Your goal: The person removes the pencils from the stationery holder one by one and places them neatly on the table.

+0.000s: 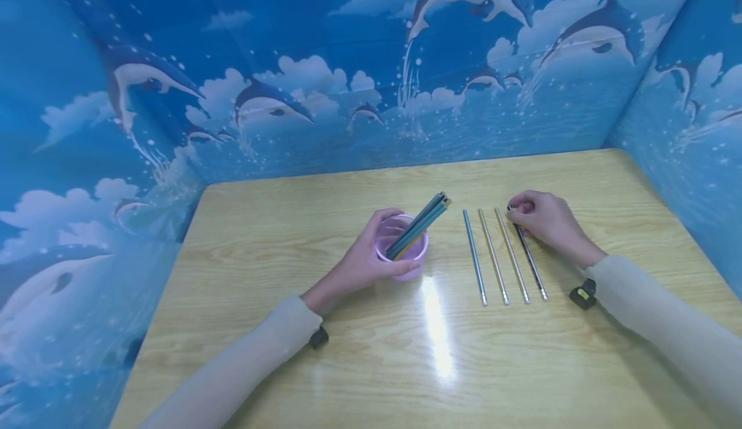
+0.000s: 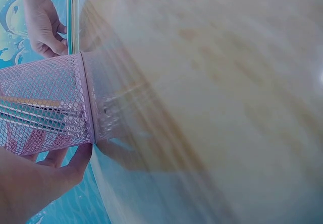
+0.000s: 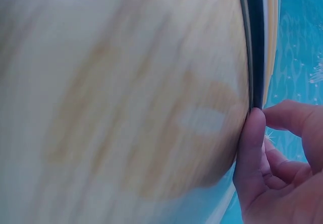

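Pinching one end suits the dark pencil, probably light and stiff; right hand holds it there, left hand grips the cup.

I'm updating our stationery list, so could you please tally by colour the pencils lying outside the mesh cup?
Blue-green pencil: 1
Pale pencils: 2
Dark pencil: 1
Total: 4
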### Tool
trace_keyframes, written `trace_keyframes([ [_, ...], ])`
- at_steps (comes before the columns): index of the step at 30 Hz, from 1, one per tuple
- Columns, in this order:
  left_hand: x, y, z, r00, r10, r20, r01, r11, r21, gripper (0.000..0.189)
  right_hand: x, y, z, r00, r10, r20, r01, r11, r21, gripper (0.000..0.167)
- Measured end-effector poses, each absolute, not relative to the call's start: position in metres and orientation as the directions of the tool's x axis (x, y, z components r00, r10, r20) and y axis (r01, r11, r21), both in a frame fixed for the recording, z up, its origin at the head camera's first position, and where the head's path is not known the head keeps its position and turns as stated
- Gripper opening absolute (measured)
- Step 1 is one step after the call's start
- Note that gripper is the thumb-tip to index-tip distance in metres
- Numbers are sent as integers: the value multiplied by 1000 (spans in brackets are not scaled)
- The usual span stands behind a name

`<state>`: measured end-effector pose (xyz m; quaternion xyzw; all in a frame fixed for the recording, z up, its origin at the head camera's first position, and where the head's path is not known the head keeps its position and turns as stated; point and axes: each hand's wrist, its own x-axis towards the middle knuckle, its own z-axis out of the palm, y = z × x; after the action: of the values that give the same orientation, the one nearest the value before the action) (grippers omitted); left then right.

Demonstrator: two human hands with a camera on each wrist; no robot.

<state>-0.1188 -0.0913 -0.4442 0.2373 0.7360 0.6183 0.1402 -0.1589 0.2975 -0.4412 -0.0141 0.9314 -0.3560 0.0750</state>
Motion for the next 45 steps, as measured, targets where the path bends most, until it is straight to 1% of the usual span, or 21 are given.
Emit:
trace_keyframes([
  [7,-119,-91,-445,-844,530,80,163,111,980,90,-153,300,-440,-994,-48,-97,23,780,-625,45],
  [11,-119,-91,-446,-846,527,81,168,119,978,90,-147,298,-437,-997,-3,-76,48,750,-660,49],
  [15,-118,-91,-444,-850,521,81,175,134,975,90,-140,292,-433,-999,37,-37,52,652,-757,48],
  [18,-118,-92,-444,-852,518,77,173,139,975,90,-134,285,-428,-998,53,-22,47,533,-845,46],
  [21,-117,-92,-443,-853,517,74,170,142,975,90,-128,277,-424,-997,73,-5,35,416,-909,43],
  [26,-117,-91,-443,-852,519,74,163,129,978,91,-119,261,-416,-993,105,57,-26,276,-961,30],
  [30,-117,-91,-442,-850,521,76,157,114,981,92,-113,245,-410,-989,103,103,-85,173,-981,21],
  [35,-118,-91,-442,-849,523,73,156,116,981,93,-104,228,-408,-990,64,123,-116,106,-988,22],
  [40,-119,-90,-444,-846,527,76,159,115,981,92,-98,215,-406,-993,22,113,-110,102,-989,27],
  [45,-119,-91,-445,-852,519,74,159,122,980,92,-97,204,-402,-989,-8,145,-146,96,-985,26],
])
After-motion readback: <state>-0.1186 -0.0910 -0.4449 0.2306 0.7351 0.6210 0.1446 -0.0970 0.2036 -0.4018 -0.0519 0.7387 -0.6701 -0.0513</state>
